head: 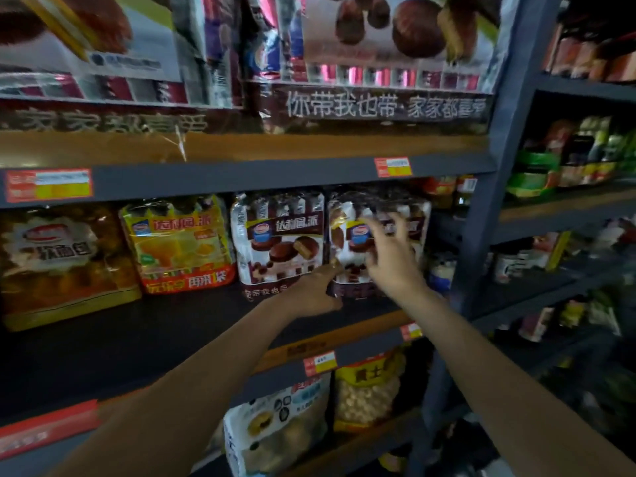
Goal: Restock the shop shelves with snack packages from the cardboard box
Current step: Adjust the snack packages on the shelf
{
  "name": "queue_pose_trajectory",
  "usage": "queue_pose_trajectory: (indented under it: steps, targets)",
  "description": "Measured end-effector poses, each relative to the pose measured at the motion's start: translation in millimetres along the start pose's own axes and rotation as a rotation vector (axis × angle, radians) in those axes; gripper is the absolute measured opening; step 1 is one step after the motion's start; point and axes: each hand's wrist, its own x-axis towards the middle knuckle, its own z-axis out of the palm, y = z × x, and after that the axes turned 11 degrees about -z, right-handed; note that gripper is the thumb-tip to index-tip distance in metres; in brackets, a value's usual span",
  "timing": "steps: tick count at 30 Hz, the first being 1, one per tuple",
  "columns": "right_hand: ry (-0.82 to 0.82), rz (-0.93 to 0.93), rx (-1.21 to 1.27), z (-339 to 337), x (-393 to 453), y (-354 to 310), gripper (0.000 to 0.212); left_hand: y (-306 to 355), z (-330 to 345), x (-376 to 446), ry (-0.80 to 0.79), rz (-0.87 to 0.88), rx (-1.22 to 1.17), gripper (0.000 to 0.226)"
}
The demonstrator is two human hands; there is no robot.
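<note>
We reach both arms up and forward to the middle shelf [192, 325], elbows low, forearms rising toward the chocolate pie bag [378, 208] that stands at the shelf's right end, against the grey upright post [481, 235].

Our right hand [390, 256] lies over the front of this bag, wrist slightly bent, fingers spread and lightly curved across the wrapper; it touches the face of the bag, but we cannot tell whether the fingertips really pinch the film or only press on it. Our left hand [311, 292] sits lower, near the shelf board at the bag's bottom left corner, palm turned down, forefinger stretched out so that its tip meets the bag's lower edge; the other fingers look loosely bent and hold nothing.

The bag stands upright, just beside a second chocolate pie bag [278, 235] on its left, the two touching or nearly so. Further left from that one stand a yellow pie bag [179, 242] and then a brown bread bag [58, 259], all upright on the same shelf. A red and yellow price tag [393, 166] sits on the shelf edge above the bag we handle.
</note>
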Motion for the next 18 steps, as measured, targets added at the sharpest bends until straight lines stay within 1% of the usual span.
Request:
queue_pose_trajectory:
  steps: [2,4,5,6,7,8,9,12,13,14,16,18]
  targets:
    - [-0.115,-0.158,-0.091,13.4,-7.5,0.2,0.063,0.3,4.6,1.9,0.051,0.016,0.014,0.067]
    - [-0.211,-0.237,-0.160,24.9,-13.2,3.2,0.064,-4.2,5.4,-1.9,0.101,0.033,0.028,0.061]
    - [-0.249,-0.243,-0.191,28.9,-15.9,4.8,0.060,-8.0,5.0,-5.0,0.122,0.031,0.013,0.058]
    - [-0.265,-0.237,-0.204,31.6,-17.2,8.0,0.050,-12.6,3.9,-8.4,0.142,0.022,-0.016,0.054]
    - [-0.246,-0.222,-0.216,33.2,-17.9,12.1,0.039,-17.5,2.4,-12.7,0.162,0.016,-0.042,0.050]
    - [-0.207,-0.183,-0.229,32.5,-17.9,15.5,0.030,-22.4,-0.2,-18.5,0.190,0.019,-0.057,0.046]
    - [-0.169,-0.110,-0.222,30.7,-16.8,18.6,0.026,-27.8,-3.6,-25.2,0.226,0.032,-0.059,0.043]
    - [-0.106,0.217,-0.110,16.8,-13.1,9.1,0.028,-47.1,-16.2,-47.6,0.331,0.056,-0.077,0.033]
    - [-0.084,0.238,-0.111,13.3,-12.3,-0.8,0.029,-55.0,-20.1,-55.6,0.364,0.047,-0.098,0.032]
    - [-0.051,0.194,-0.125,11.4,-10.8,-14.9,0.029,-63.9,-24.6,-64.8,0.401,0.034,-0.129,0.031]
    - [0.026,0.016,-0.103,12.4,-7.5,-54.1,0.026,-81.7,-33.3,-89.8,0.502,0.002,-0.188,0.029]
    - [0.031,-0.141,-0.032,18.3,-6.3,-107.7,0.025,-101.8,-41.5,-124.3,0.586,-0.040,-0.230,0.029]
